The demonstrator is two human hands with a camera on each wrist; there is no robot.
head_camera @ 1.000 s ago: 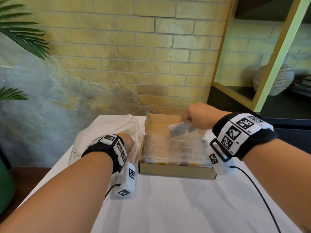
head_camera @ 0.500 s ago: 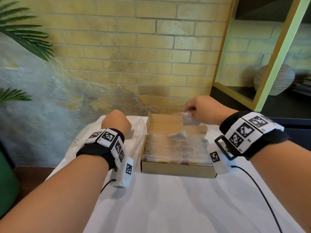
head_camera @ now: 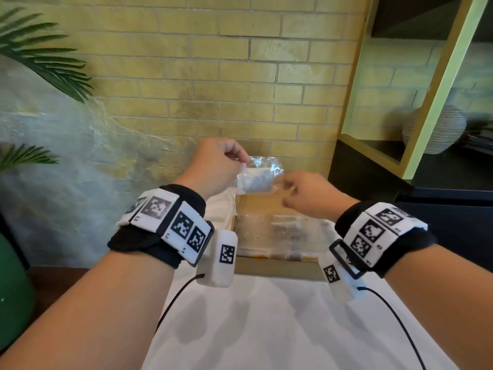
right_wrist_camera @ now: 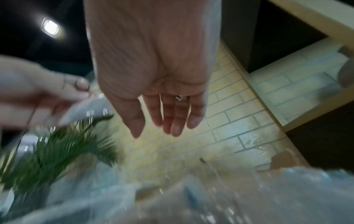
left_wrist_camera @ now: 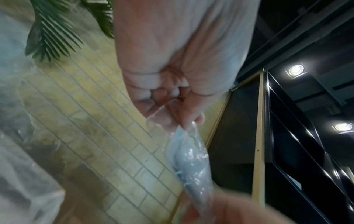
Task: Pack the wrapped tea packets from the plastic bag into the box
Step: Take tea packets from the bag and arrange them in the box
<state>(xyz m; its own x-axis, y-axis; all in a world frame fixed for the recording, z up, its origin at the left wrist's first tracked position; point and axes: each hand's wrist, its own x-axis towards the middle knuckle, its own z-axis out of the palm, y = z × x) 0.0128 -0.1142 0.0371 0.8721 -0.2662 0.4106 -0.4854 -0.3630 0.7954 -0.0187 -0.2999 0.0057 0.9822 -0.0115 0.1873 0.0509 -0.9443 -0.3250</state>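
Observation:
A tea packet (head_camera: 254,180) in clear wrap hangs in the air above the far end of the open cardboard box (head_camera: 277,268). My left hand (head_camera: 241,162) pinches its upper left corner; the left wrist view shows the packet (left_wrist_camera: 188,160) dangling from the left hand (left_wrist_camera: 178,115). My right hand (head_camera: 289,192) hovers by the packet's right edge. In the right wrist view this right hand (right_wrist_camera: 166,121) has straight fingers and holds nothing. Several wrapped packets (head_camera: 280,231) lie in the box. The white plastic bag (head_camera: 221,206) lies left of the box, mostly hidden by my left wrist.
The box stands on a white-covered table (head_camera: 266,329) against a yellow brick wall. Palm leaves (head_camera: 45,57) reach in at the left. A green-framed shelf with a ribbed vase (head_camera: 437,129) stands at the right. Cables trail from both wrist cameras.
My left hand rose from the bag and took the packet by its corner. The right hand, which was holding that packet over the box, has let go and opened.

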